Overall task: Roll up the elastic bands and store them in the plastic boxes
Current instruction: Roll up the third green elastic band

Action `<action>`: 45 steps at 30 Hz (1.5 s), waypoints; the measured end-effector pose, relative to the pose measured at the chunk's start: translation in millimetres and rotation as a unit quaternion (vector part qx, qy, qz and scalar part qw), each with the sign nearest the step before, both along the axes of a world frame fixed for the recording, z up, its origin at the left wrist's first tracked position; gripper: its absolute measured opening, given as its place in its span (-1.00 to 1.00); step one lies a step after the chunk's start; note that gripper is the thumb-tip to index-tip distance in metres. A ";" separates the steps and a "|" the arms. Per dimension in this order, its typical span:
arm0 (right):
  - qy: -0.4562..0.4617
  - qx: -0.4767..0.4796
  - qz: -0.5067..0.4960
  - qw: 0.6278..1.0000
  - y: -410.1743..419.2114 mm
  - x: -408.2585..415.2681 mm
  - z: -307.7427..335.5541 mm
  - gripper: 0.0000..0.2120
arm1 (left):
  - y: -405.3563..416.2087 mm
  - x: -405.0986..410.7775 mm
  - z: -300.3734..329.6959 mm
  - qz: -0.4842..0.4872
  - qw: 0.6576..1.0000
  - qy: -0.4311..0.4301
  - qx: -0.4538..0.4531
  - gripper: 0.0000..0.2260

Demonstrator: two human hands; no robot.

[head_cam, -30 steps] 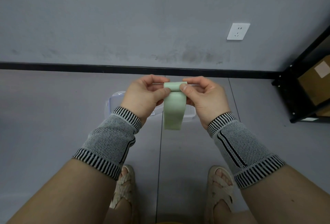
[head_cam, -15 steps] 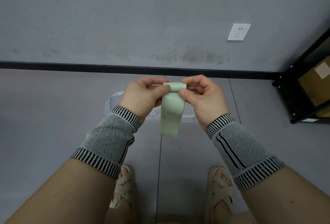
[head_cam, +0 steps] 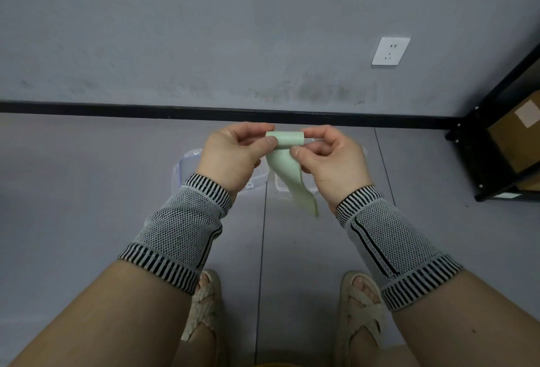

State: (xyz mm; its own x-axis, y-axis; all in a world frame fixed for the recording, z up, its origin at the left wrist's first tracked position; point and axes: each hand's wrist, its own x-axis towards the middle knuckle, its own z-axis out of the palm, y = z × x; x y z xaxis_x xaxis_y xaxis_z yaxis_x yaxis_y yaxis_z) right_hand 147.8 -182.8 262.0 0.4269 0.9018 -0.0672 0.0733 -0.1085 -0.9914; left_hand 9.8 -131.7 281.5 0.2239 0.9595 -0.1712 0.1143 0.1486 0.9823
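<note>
Since earlier frame, loose tail swung rightward, shorter, twisted. I see pale green elastic band (head_cam: pixel 287 159), flat, matte, top end rolled into small tube. Left hand (head_cam: pixel 233 156) and right hand (head_cam: pixel 330 159) pinch roll ends, mid-air above clear plastic boxes (head_cam: pixel 187 162) on floor.

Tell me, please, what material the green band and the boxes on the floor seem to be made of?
Green band: probably thin rubber or latex, matt; it curls smoothly into a roll between the left hand and the right hand, and its free end hangs limp. Boxes: clear hard plastic, slightly glossy; the floor shows through the walls.
</note>
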 end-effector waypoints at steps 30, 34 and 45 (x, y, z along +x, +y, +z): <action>0.085 0.020 -0.008 0.996 4.0 7.9 -3.7 -0.88 | -2.8 6.5 -4.6 -0.009 0.990 0.112 0.088 -0.90; 0.084 0.017 0.011 0.996 3.7 6.0 -4.7 -0.85 | -2.2 6.2 -4.9 -0.022 0.994 0.097 0.054 -0.90; -0.011 0.058 -0.009 0.998 0.0 1.3 -1.0 -0.85 | 0.4 3.5 0.5 -0.041 0.999 0.034 0.002 -0.89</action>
